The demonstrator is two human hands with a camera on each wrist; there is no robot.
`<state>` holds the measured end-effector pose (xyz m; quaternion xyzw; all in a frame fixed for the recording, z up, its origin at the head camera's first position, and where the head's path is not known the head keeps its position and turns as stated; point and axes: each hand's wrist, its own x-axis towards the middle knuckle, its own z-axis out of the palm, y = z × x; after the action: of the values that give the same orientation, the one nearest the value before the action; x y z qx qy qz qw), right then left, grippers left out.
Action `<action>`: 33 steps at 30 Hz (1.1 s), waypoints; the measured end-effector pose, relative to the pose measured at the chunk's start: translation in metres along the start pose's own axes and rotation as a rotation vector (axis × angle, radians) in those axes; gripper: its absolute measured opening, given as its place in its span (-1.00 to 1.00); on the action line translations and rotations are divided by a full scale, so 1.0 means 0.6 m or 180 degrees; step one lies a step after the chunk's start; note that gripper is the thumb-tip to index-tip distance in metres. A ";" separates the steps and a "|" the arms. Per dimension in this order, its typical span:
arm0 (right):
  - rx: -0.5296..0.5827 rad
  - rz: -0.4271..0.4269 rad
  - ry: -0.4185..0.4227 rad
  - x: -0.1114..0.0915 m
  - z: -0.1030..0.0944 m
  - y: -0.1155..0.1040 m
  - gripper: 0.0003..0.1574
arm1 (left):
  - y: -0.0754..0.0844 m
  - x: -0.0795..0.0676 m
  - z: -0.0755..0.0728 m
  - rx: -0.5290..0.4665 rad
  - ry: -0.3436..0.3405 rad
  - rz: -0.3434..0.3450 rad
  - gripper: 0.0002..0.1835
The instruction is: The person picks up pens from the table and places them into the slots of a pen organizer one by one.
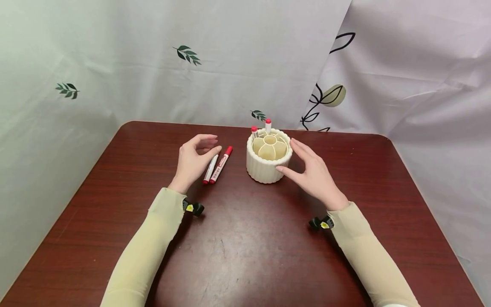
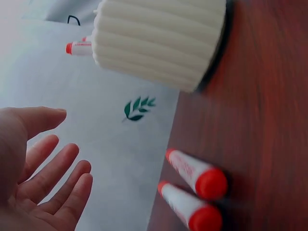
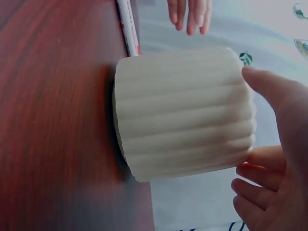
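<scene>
Lying side by side on the table (image 1: 238, 238), left of the cream holder (image 1: 264, 170): two white-barrelled markers (image 1: 218, 170) with red ends, likely light, stiff and prone to roll, best pinched mid-barrel; left hand (image 1: 193, 161), empty and loosely parted, near them. Holder likely rigid, best taken by its fluted wall below the scalloped rim; right hand (image 1: 313, 174), spread wide, touches its right side. Two more red-tipped markers (image 1: 268, 127) poke up from the holder's rear compartments.

Glossy wood-grain table (image 1: 245, 238), matt ribbed holder (image 1: 264, 169)
</scene>
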<state>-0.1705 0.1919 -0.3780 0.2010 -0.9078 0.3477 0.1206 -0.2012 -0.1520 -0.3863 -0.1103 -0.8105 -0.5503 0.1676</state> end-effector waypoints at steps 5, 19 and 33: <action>-0.0204 -0.0106 0.0141 -0.011 0.000 -0.007 0.00 | -0.012 -0.010 -0.020 0.0190 -0.0101 -0.0153 -0.65; 0.0004 -0.0435 0.0785 -0.002 0.011 -0.006 -0.42 | -0.037 -0.028 -0.043 0.0911 -0.0797 -0.0611 -0.58; 0.0442 0.0233 -0.0109 0.047 0.015 0.006 0.28 | -0.042 -0.031 -0.044 0.1078 -0.1036 -0.0744 -0.58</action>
<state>-0.1977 0.1802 -0.3768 0.1815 -0.8902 0.4105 0.0780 -0.1892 -0.1859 -0.4065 -0.0733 -0.9146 -0.3973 -0.0136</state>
